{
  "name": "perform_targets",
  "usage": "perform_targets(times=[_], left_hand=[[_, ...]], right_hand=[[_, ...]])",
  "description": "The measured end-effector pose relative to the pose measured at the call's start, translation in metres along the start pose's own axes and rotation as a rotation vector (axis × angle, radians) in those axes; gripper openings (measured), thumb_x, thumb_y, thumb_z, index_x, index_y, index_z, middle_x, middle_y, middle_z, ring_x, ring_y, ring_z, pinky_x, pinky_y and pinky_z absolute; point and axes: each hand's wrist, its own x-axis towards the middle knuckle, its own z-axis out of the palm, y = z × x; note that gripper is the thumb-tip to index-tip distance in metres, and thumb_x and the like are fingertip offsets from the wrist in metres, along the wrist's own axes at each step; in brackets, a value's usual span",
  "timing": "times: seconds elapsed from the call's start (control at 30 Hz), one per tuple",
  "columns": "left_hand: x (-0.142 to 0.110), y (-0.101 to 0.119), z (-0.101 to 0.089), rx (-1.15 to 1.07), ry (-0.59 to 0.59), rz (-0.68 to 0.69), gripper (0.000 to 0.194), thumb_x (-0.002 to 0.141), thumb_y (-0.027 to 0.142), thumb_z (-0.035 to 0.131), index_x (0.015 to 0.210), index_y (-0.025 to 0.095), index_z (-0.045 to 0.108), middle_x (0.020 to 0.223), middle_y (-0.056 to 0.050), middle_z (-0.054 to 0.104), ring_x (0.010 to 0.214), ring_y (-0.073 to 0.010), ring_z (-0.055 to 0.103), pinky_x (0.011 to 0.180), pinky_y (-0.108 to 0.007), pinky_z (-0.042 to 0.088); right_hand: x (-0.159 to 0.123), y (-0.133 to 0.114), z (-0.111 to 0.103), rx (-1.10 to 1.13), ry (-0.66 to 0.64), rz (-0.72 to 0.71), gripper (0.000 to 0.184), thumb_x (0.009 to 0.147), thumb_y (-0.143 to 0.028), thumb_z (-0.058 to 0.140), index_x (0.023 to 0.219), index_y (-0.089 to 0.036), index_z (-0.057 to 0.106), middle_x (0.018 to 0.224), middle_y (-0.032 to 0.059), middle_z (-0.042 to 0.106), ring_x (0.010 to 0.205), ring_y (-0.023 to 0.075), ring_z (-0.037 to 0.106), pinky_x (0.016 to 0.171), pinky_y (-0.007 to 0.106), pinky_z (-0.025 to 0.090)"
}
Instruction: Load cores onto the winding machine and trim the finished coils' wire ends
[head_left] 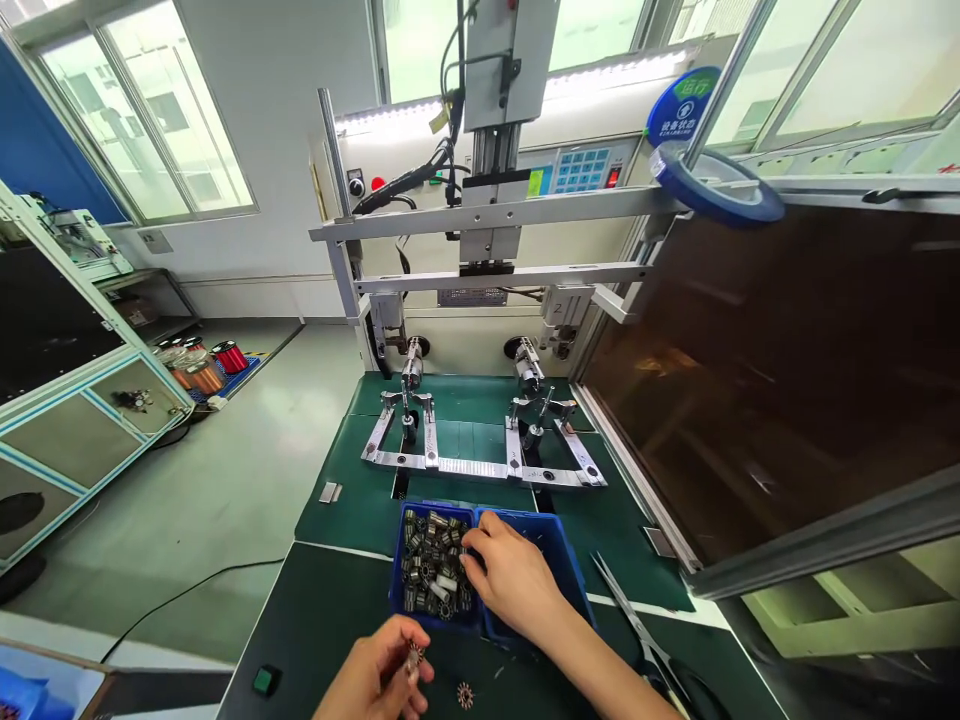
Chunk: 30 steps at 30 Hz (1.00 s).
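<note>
My left hand is low at the front of the green mat, its fingers pinched around a small metal rotor core. My right hand reaches into the blue bin, fingers curled onto the heap of small metal rotor cores in its left half. What those fingers grip is hidden. One loose core lies on the mat just in front of the bin.
Behind the bin stands a winding machine with two spindle fixtures and a metal frame. Scissors lie right of the bin. A dark open door panel walls the right side. Copper wire spools sit on the floor left.
</note>
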Motion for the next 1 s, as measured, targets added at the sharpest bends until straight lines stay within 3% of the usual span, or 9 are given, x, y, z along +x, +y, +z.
perform_targets(times=[0.13,0.2,0.27,0.33,0.4,0.47,0.6,0.77,1.0], left_hand=[[0.012,-0.017,0.005,0.502,0.060,0.124,0.030,0.089,0.046,0.053,0.106,0.022,0.058,0.093,-0.007,0.063,0.073,-0.0165,0.060,0.068,-0.025,0.047],[0.015,-0.022,0.006,0.727,0.113,0.202,0.025,0.084,0.039,0.057,0.102,0.024,0.066,0.100,-0.008,0.062,0.082,-0.0193,0.061,0.076,-0.027,0.047],[0.015,-0.019,0.006,0.857,0.141,0.144,0.030,0.075,0.030,0.066,0.104,0.026,0.070,0.109,-0.009,0.060,0.089,-0.0212,0.061,0.079,-0.027,0.048],[0.010,-0.006,0.002,0.911,0.110,0.003,0.036,0.069,0.027,0.069,0.106,0.025,0.071,0.108,-0.009,0.062,0.088,-0.0225,0.061,0.076,-0.028,0.048],[0.002,0.017,-0.006,0.925,0.097,-0.078,0.028,0.074,0.036,0.067,0.099,0.025,0.072,0.097,-0.008,0.064,0.083,-0.0236,0.061,0.072,-0.030,0.048],[0.000,0.043,-0.015,0.926,0.197,0.009,0.026,0.085,0.044,0.056,0.094,0.025,0.071,0.091,-0.008,0.065,0.082,-0.0241,0.060,0.073,-0.032,0.048],[0.025,0.078,-0.025,0.947,0.438,0.247,0.037,0.095,0.043,0.040,0.112,0.023,0.065,0.105,-0.011,0.060,0.098,-0.0252,0.058,0.086,-0.035,0.047],[0.062,0.081,-0.022,1.112,0.470,0.215,0.026,0.092,0.029,0.044,0.097,0.020,0.068,0.100,-0.008,0.056,0.095,-0.0231,0.058,0.083,-0.036,0.046],[0.069,0.076,-0.018,1.073,0.446,0.195,0.025,0.090,0.033,0.050,0.101,0.019,0.067,0.100,-0.007,0.055,0.092,-0.0217,0.058,0.081,-0.035,0.046]], right_hand=[[-0.004,-0.003,-0.001,0.082,0.078,-0.047,0.023,0.093,-0.023,0.041,0.100,-0.016,0.062,0.106,0.0113,0.058,0.094,0.0253,0.061,0.081,0.041,0.050],[-0.012,-0.002,-0.005,0.153,0.093,-0.060,0.023,0.096,-0.025,0.037,0.102,-0.016,0.056,0.102,0.0102,0.060,0.087,0.0234,0.061,0.080,0.042,0.050],[-0.019,-0.003,-0.010,0.221,0.093,-0.087,0.021,0.096,-0.028,0.035,0.101,-0.016,0.052,0.096,0.0089,0.062,0.081,0.0224,0.061,0.077,0.042,0.050],[-0.025,-0.004,-0.014,0.281,0.121,-0.146,0.017,0.095,-0.027,0.037,0.100,-0.017,0.050,0.095,0.0081,0.061,0.084,0.0218,0.061,0.076,0.040,0.050],[-0.029,-0.006,-0.018,0.319,0.162,-0.207,0.016,0.093,-0.024,0.042,0.106,-0.018,0.050,0.101,0.0083,0.060,0.091,0.0212,0.061,0.079,0.038,0.051],[-0.033,-0.008,-0.021,0.333,0.194,-0.240,0.025,0.091,-0.021,0.046,0.115,-0.019,0.050,0.106,0.0086,0.060,0.095,0.0210,0.060,0.082,0.038,0.051],[-0.038,-0.012,-0.027,0.339,0.252,-0.300,0.024,0.089,-0.017,0.051,0.112,-0.019,0.056,0.103,0.0089,0.060,0.096,0.0209,0.059,0.084,0.036,0.051],[-0.043,-0.011,-0.036,0.350,0.247,-0.264,0.020,0.086,-0.018,0.058,0.105,-0.018,0.063,0.098,0.0088,0.062,0.090,0.0211,0.060,0.079,0.035,0.051],[-0.050,-0.009,-0.046,0.489,0.198,-0.211,0.031,0.090,-0.021,0.043,0.116,-0.025,0.061,0.098,0.0030,0.066,0.087,0.0168,0.062,0.079,0.032,0.047]])
